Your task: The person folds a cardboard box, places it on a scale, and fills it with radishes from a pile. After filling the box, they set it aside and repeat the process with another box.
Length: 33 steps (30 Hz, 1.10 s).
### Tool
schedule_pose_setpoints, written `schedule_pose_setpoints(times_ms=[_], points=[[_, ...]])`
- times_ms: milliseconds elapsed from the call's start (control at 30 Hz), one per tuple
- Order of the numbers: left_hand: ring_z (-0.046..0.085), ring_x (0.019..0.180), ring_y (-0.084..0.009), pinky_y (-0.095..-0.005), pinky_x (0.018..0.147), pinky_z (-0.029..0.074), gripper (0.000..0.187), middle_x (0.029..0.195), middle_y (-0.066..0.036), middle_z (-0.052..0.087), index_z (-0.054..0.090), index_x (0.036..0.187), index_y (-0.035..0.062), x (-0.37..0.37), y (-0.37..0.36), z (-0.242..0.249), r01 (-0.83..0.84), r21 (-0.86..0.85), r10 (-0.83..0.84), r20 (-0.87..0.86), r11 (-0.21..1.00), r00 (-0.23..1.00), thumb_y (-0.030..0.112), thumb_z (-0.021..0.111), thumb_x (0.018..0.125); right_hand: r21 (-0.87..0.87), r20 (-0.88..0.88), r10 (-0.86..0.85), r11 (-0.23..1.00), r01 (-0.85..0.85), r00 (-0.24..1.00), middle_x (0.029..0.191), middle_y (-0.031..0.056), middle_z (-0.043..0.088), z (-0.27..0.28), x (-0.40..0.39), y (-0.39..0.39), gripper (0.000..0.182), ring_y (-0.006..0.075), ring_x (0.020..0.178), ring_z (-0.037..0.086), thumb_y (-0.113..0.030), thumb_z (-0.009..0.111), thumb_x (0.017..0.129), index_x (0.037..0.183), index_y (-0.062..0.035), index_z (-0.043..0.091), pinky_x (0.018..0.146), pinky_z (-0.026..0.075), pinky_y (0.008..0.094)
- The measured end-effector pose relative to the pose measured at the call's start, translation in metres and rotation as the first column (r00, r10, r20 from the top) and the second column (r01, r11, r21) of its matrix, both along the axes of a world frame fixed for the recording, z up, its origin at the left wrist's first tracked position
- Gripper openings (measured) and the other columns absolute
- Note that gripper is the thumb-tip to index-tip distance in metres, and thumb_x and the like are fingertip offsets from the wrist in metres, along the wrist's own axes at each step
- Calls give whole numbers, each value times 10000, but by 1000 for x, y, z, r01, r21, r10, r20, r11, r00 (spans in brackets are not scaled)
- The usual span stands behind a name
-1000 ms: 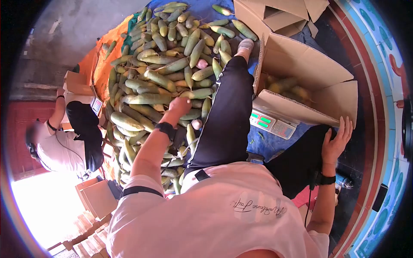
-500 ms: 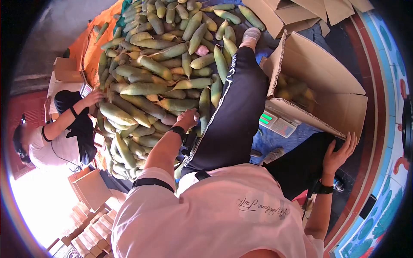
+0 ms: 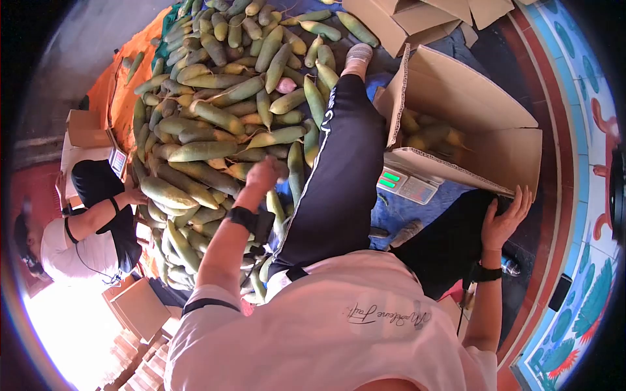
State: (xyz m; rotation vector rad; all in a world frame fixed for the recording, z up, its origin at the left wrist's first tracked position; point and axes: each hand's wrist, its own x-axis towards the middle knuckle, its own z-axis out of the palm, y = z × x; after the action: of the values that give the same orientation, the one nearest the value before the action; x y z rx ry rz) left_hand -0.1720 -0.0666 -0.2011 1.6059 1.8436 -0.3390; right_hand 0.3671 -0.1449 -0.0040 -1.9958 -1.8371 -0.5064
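A big heap of long green radishes [image 3: 205,151] spreads in front of me. My left hand [image 3: 263,174] is over the near right part of the heap, beside my knee. Its fingers are curled and smeared by motion, and whether they hold a radish is hidden. On the other side, my right hand [image 3: 505,220] rests with fingers stretched out against the near corner of an open cardboard box [image 3: 486,104]. Several radishes [image 3: 432,138] lie inside that box. It stands on a digital scale [image 3: 405,186] with green lit displays.
My outstretched leg [image 3: 345,169] lies between heap and box. At left a co-worker [image 3: 85,241] sits by another scale [image 3: 118,161] and a cardboard box [image 3: 89,129]. More cardboard boxes [image 3: 417,23] lie at the top right. A tiled wall [image 3: 587,215] runs along the right.
The view has shifted slightly. My left hand has moved a little farther over the heap, while my right hand stays at the box. The co-worker's hand has drawn back from the heap.
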Motion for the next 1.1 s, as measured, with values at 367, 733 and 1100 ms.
schedule_pose_setpoints(times_ms=[367,733,1100], points=[[625,969,-228,-324,879,476,461,1027,-162,645,527,1236,34,107,60,265,-466,634,-160,681,617,715,188,699,837,5,1,-10,1000,10,1000,1410,210,372,-3,4,-5,597,414,1344,284,-82,606,806,1357,-28,383,1123,236,488],[633,963,-363,-388,838,495,423,1008,-238,642,547,1185,7,254,80,269,-35,700,-535,575,713,619,196,673,828,3,-11,-3,1000,3,1000,1395,208,382,-1,4,-8,564,414,1330,301,-81,602,806,1334,-28,410,1110,263,483],[626,960,-149,-278,863,486,267,995,-101,687,627,1122,7,194,97,240,-173,647,-435,663,743,610,163,617,906,-6,-13,16,1000,-16,1000,1383,197,407,1,8,-13,547,401,1322,321,-72,600,810,1327,-35,427,1105,272,473]])
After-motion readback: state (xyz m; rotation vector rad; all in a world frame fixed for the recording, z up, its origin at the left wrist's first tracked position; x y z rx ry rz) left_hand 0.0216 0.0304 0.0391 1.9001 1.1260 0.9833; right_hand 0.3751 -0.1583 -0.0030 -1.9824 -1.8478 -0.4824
